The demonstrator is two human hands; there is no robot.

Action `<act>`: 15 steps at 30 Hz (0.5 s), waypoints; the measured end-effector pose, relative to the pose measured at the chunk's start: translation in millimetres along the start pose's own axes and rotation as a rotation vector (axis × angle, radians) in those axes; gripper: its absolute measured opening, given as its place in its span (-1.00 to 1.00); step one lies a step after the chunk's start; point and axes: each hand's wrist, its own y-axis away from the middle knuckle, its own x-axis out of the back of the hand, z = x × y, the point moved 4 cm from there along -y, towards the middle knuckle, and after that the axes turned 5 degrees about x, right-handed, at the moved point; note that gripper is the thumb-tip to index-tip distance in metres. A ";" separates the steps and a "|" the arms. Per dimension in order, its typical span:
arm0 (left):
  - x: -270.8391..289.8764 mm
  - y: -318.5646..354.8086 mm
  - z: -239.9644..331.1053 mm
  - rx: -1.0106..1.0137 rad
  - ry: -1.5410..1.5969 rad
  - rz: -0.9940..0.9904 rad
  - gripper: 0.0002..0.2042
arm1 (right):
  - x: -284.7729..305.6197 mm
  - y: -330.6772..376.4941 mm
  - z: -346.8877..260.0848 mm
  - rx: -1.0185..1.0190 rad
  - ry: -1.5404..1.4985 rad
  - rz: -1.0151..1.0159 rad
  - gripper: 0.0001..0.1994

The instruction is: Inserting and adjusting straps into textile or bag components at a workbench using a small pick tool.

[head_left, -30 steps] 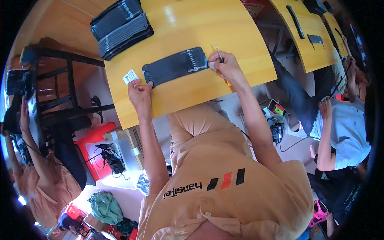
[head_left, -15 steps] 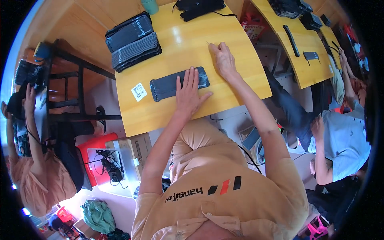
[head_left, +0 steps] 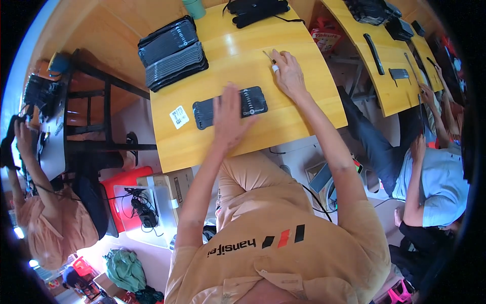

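Observation:
A flat black rectangular panel [head_left: 205, 111] lies on the yellow wooden table [head_left: 243, 61]. My left hand [head_left: 229, 119] lies flat on its middle with fingers spread, pressing it down. To the right, my right hand [head_left: 289, 73] rests on the table with a thin metal tool [head_left: 268, 55] pinched at its fingertips. A white band shows on one finger. A small white label with a printed code [head_left: 178, 116] lies left of the panel.
Two stacks of similar black panels [head_left: 172, 50] sit at the table's far left. Black gloves or pads [head_left: 258, 10] and a green cup [head_left: 195, 7] stand at the far edge. A second person [head_left: 430, 177] sits at the right by another yellow table [head_left: 390, 55]. Another person [head_left: 45, 218] is at the left.
My left hand moved from the panel's left end onto its middle. My right hand left the panel's right end and shifted away across the table with the thin tool.

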 end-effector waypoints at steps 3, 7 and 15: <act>26.3 16.0 -29.8 0.129 -0.042 0.161 -0.10 | 14.4 11.7 -15.4 0.020 0.010 0.121 -0.57; 26.0 24.7 -36.0 0.145 -0.091 0.129 -0.16 | 4.2 45.2 -73.6 0.179 -0.048 -0.053 -0.45; 16.3 28.5 -38.9 0.070 -0.133 -0.007 -0.15 | -4.6 69.2 -81.5 0.257 0.024 -0.319 -0.31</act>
